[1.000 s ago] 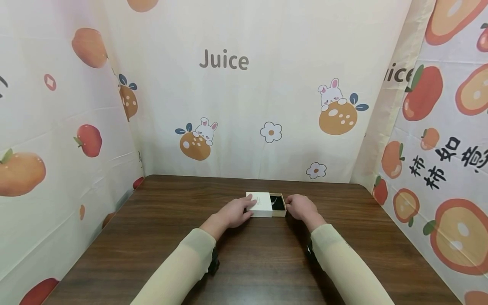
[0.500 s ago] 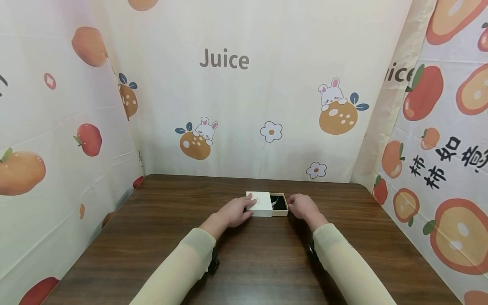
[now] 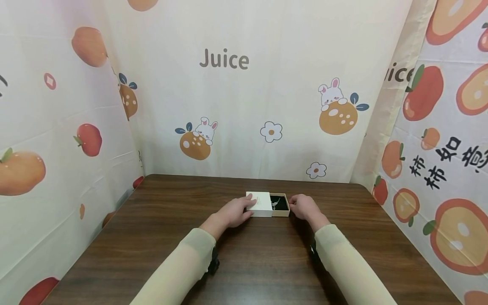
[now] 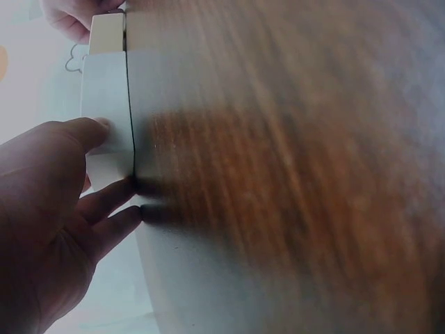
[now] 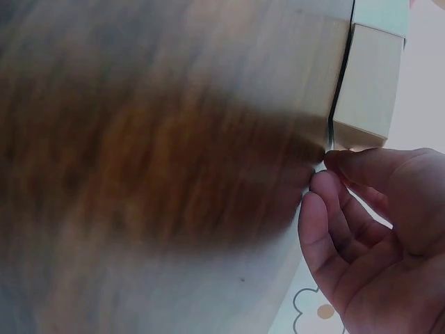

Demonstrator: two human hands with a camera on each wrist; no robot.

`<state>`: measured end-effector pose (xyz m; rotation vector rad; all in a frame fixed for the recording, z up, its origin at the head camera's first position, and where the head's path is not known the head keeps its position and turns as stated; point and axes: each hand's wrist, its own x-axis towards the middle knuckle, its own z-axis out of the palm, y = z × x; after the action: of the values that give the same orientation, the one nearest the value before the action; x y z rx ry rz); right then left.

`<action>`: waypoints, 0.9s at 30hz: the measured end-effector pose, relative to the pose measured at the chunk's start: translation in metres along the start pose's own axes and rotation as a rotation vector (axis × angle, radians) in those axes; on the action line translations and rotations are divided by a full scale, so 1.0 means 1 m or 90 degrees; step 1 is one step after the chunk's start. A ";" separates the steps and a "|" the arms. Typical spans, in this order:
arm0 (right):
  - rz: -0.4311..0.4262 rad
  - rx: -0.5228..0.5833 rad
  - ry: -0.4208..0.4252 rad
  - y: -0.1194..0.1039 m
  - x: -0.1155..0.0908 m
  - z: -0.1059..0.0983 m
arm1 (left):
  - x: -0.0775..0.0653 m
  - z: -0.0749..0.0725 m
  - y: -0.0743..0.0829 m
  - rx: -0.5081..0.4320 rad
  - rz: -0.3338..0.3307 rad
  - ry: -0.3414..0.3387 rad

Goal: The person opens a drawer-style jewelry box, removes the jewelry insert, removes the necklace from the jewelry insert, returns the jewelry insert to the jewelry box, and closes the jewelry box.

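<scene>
A small white jewellery box lies on the table, its sleeve (image 3: 262, 203) at the left and its cream drawer (image 3: 280, 214) sticking out to the right. Inside the drawer, a thin silvery piece of jewellery (image 3: 276, 203) lies on black lining. My left hand (image 3: 234, 211) holds the sleeve; in the left wrist view the thumb presses its near side. With fingers curled, my right hand (image 3: 303, 206) pinches at the drawer's right end. The right wrist view shows thumb and fingertips close by that end (image 5: 361, 132); what exactly they pinch is hidden.
The box rests on a dark wood-grain table (image 3: 251, 267), towards its far edge. Fruit-printed curtains (image 3: 236, 97) stand behind and on both sides. A dark wrist camera (image 3: 214, 260) sits under the left sleeve cuff.
My right hand has moved slightly right, and the drawer has slid further out of the sleeve with it, showing more of the jewellery. My left hand and the sleeve have stayed still.
</scene>
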<state>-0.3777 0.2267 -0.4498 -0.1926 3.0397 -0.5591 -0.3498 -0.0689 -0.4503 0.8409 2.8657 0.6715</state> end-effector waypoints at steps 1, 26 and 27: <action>0.001 0.001 -0.001 0.000 0.000 0.000 | 0.000 0.000 0.000 -0.001 0.000 -0.001; 0.024 0.059 -0.030 0.003 -0.006 -0.005 | 0.001 0.001 -0.003 -0.001 0.012 -0.001; 0.024 0.059 -0.029 0.004 -0.006 -0.005 | 0.001 0.001 -0.003 -0.001 0.013 0.000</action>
<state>-0.3725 0.2329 -0.4461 -0.1426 2.9589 -0.6817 -0.3520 -0.0700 -0.4524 0.8701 2.8601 0.6770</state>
